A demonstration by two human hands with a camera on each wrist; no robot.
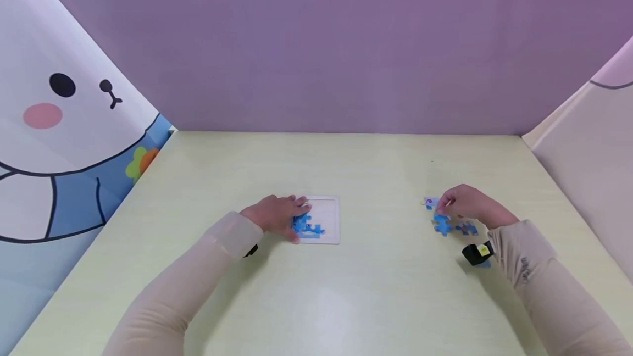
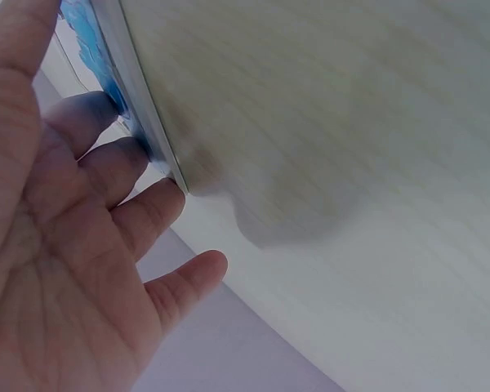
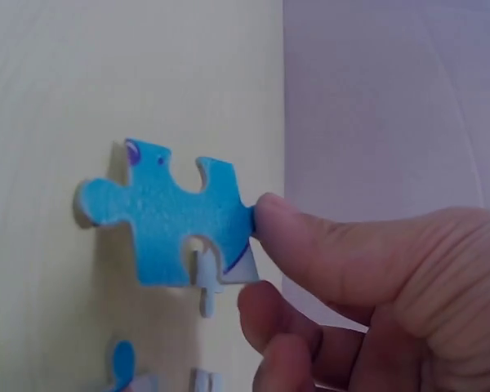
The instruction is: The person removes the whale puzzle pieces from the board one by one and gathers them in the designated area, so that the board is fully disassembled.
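A flat white puzzle frame (image 1: 330, 220) lies near the middle of the table, with several blue pieces (image 1: 301, 224) at its left and lower side. My left hand (image 1: 278, 217) rests spread over the frame's left edge and hides part of it. Seen from the left wrist, the fingertips (image 2: 132, 159) touch along the frame's rim (image 2: 151, 122). Over to the right, my right hand (image 1: 467, 203) pinches a blue jigsaw piece (image 3: 175, 216) by one knob, between thumb and fingers. The piece is tilted, at least partly off the table.
Other jigsaw pieces lie about the right hand: a pale one (image 1: 430, 202) behind, a blue-and-pink cluster (image 1: 466, 228) beside it, and a blue one (image 1: 484, 263) partly hidden under the wrist camera (image 1: 476, 254). A purple backdrop (image 1: 346, 48) stands along the table's far edge.
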